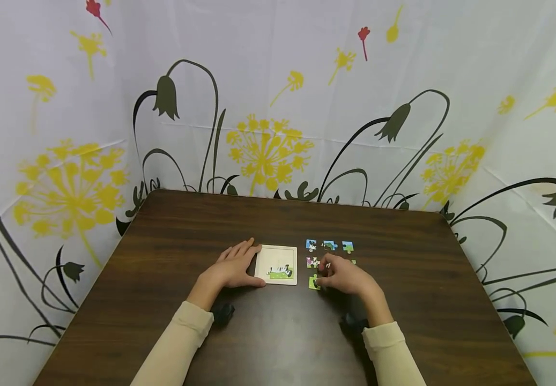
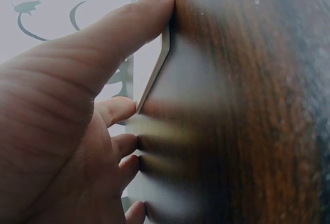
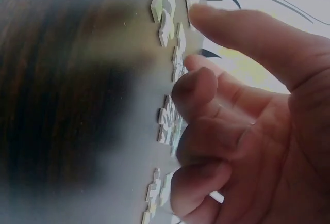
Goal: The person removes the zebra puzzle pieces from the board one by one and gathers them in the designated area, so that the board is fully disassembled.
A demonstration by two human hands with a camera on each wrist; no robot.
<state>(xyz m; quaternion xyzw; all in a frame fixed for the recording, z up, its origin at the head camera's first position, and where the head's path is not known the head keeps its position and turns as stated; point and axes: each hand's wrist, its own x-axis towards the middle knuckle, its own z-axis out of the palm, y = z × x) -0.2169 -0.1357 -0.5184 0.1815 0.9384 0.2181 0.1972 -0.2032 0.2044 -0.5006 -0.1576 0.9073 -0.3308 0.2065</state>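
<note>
A square wooden puzzle tray [image 1: 276,254] lies on the table, with zebra-patterned puzzle pieces [image 1: 281,272] along its lower part. At its left side is my left hand [image 1: 234,266], fingers spread and fairly straight, thumb resting on the lower left corner; in the left wrist view, thumb and index finger touch the tray's edge [image 2: 154,74]. Over the loose pieces hovers my right hand [image 1: 347,274], its thumb and index finger apart with nothing seen between them. Beside that thumb lies a green puzzle piece [image 1: 313,282]. The right hand partly hides other pieces.
More loose pieces lie in rows right of the tray: a blue one [image 1: 311,245], a blue-green one [image 1: 329,245], a corner one [image 1: 348,247] and a pink one [image 1: 312,262]. The dark wooden table [image 1: 403,257] ends at a flowered curtain [image 1: 278,96].
</note>
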